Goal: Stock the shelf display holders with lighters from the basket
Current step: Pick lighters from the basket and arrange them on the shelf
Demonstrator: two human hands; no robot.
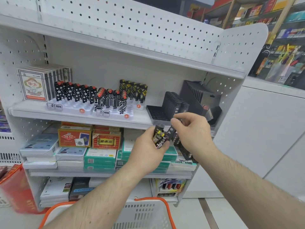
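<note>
My left hand (146, 150) grips a bunch of several black lighters (159, 137) just below the upper shelf's front edge. My right hand (192, 129) pinches one black lighter with white characters (170, 131) at its top, right beside the bunch. Directly behind the hands a black display holder (156, 113) sits on the shelf with a row of black lighters (175, 103) standing at its back. Further left, white holders (72, 106) carry star-patterned lighters (74, 92), line-patterned lighters (110, 100) and black-and-yellow lighters (133, 90). The white basket (145, 214) with orange rim is at the bottom.
Card packs (33, 85) stand at the shelf's left end. A black box (199, 95) leans at the right end. Lower shelves hold red boxes (75, 138), teal boxes (99, 157) and white boxes. A red pack (15, 189) is at far left. A glass counter (280, 55) stands to the right.
</note>
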